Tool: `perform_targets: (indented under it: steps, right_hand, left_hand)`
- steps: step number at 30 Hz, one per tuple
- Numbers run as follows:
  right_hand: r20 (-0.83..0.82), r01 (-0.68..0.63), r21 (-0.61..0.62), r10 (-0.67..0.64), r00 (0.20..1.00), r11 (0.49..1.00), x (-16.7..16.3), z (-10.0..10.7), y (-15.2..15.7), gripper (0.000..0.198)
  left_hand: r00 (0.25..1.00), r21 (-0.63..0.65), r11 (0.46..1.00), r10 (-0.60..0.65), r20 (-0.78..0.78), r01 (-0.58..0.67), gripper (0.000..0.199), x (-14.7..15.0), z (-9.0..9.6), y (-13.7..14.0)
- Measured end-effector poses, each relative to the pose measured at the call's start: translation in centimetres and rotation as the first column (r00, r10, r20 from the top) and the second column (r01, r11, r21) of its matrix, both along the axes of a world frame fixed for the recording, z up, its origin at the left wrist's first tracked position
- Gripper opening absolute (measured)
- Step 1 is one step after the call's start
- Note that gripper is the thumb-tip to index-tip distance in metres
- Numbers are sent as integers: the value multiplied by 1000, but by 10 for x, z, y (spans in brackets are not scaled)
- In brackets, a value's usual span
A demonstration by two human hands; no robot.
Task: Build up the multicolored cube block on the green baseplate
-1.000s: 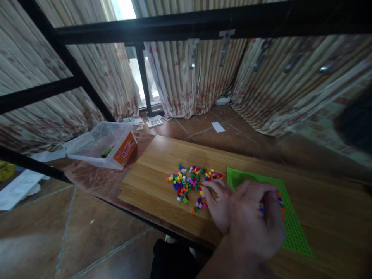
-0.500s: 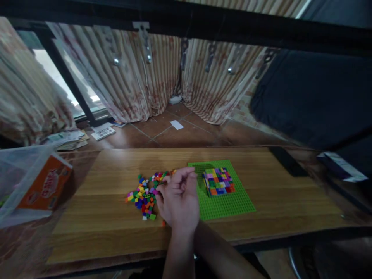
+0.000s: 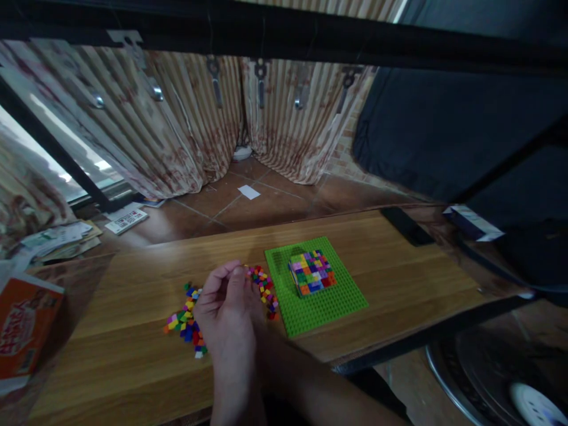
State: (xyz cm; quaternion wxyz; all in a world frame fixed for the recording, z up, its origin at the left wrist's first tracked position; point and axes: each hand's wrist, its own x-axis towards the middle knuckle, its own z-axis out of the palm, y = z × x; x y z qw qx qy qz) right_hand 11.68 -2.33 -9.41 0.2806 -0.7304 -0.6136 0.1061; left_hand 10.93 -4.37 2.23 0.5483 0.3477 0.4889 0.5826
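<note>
My left hand (image 3: 227, 316) hovers over the loose bricks, its thumb and fingertips pinched together. Whatever sits in the pinch is too small to make out. Behind it, my right hand (image 3: 256, 305) is mostly covered, with its forearm crossing in from the lower right; its fingers are hidden. Small colourful toy bricks (image 3: 186, 319) lie scattered on both sides of the hands. To their right is a green studded baseplate (image 3: 326, 313), bearing a low block of multicoloured bricks (image 3: 313, 272).
A wooden table (image 3: 119, 331) carries everything, with a dark phone-like slab (image 3: 406, 226) at its far right. An orange box (image 3: 29, 325) stands at the left. Beyond the table, a dark bar (image 3: 284, 32) crosses above, before striped curtains (image 3: 177, 130).
The view has swung to the right. My left hand has shifted left, away from the baseplate, and its fingertips are now pinched. More bricks show beside the baseplate.
</note>
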Motion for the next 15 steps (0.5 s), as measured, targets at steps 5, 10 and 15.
perform_targets:
  steps: [5,10,15]
  right_hand:
    - [81,115,0,-115,990,993,-5,3,-1,29]
    - [48,59,-12,-59,997,998,0,4,3,30]
    - [-28,13,-16,-13,1000,1000,2,8,5,24]
  left_hand:
    - [999,8,1000,12,53,-12,17,1,-3,2]
    - [999,14,1000,5,39,-5,17,-2,-7,2]
    - [999,54,998,-35,-26,36,15,-7,-9,4]
